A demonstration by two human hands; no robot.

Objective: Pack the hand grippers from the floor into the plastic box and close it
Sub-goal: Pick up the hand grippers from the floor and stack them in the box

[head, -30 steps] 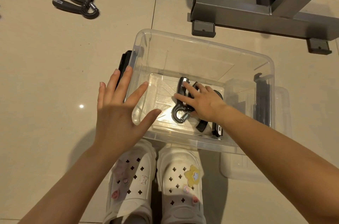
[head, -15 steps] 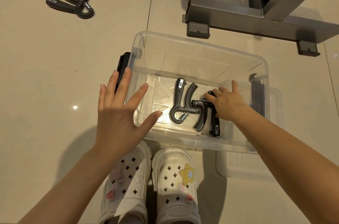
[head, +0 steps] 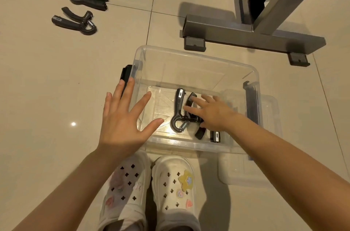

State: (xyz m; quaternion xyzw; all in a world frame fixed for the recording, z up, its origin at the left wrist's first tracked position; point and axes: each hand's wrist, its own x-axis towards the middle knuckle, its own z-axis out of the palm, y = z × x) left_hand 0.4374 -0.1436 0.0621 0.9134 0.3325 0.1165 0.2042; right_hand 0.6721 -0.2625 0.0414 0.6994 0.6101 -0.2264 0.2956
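Beige glossy floor tiles [head: 56,89] fill the view, crossed by thin grout lines and carrying a small bright glare spot at about eight o'clock.

Right fingers [head: 196,101] lie fairly straight and slightly spread inside the clear plastic box [head: 189,56], their tips resting on the dark handles of the hand grippers in the box [head: 179,111]; whether any finger curls under a handle cannot be told. Behind them the right hand [head: 214,113] covers part of the second gripper, whose two handle ends stick out toward six o'clock beside the forearm. The uncovered gripper lies with its hook and steel spring toward the near wall and its handles pointing to twelve o'clock.

Left fingers [head: 130,89] are splayed wide and hold nothing. The left hand [head: 123,119] hovers over the box's nine o'clock rim, middle finger overlapping the black latch [head: 126,73] on that side, thumb reaching out over the box floor.

Another dark latch sits on the box's three o'clock side, and a clear lid [head: 269,164] lies on the floor just beyond and partly under that side, toward four o'clock.

Two more hand grippers on the floor [head: 75,22] lie well apart from the box at about ten o'clock, one beyond the other. A grey metal frame [head: 246,36] with rubber feet stands at one o'clock. White clogs [head: 170,189] with charms point at the box from six o'clock.
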